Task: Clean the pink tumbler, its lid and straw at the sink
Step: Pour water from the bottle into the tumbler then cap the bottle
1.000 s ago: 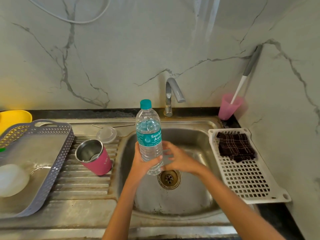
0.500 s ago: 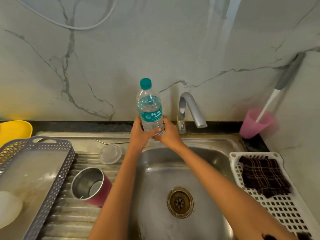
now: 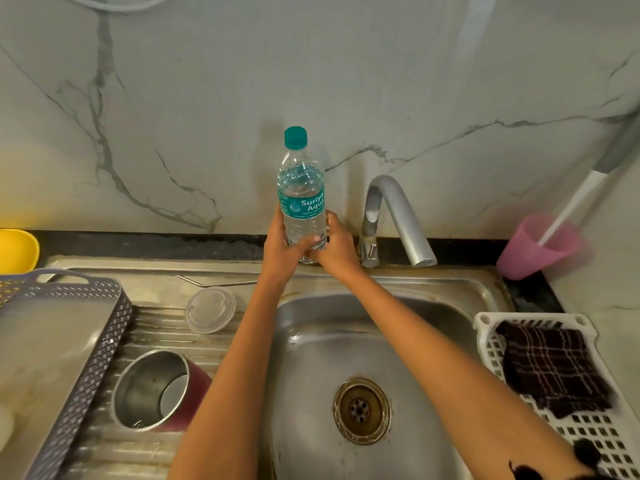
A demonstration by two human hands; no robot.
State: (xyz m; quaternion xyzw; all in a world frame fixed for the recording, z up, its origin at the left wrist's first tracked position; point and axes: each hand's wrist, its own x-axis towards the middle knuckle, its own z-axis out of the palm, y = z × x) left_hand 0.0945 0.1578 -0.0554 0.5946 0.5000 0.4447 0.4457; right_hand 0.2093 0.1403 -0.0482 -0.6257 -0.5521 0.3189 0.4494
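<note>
The pink tumbler (image 3: 162,388) stands on the ribbed drainboard left of the sink basin (image 3: 346,341), its steel inside facing up. Its clear lid (image 3: 210,309) lies behind it, and the thin metal straw (image 3: 221,283) lies along the sink's back ledge. A capped water bottle (image 3: 302,195) with a teal label stands upright at the back ledge, left of the tap (image 3: 391,216). My left hand (image 3: 282,247) grips its lower part from the left. My right hand (image 3: 337,249) holds it from the right.
A grey perforated basket (image 3: 79,341) sits at the left, a yellow bowl (image 3: 17,249) behind it. A white drying rack (image 3: 491,341) with a dark checked cloth (image 3: 550,368) is at the right. A pink cup (image 3: 533,251) holding a brush stands in the back right corner.
Both hands have carried the bottle from over the drain back to the ledge beside the tap. The view has tilted down and closer to the sink.
</note>
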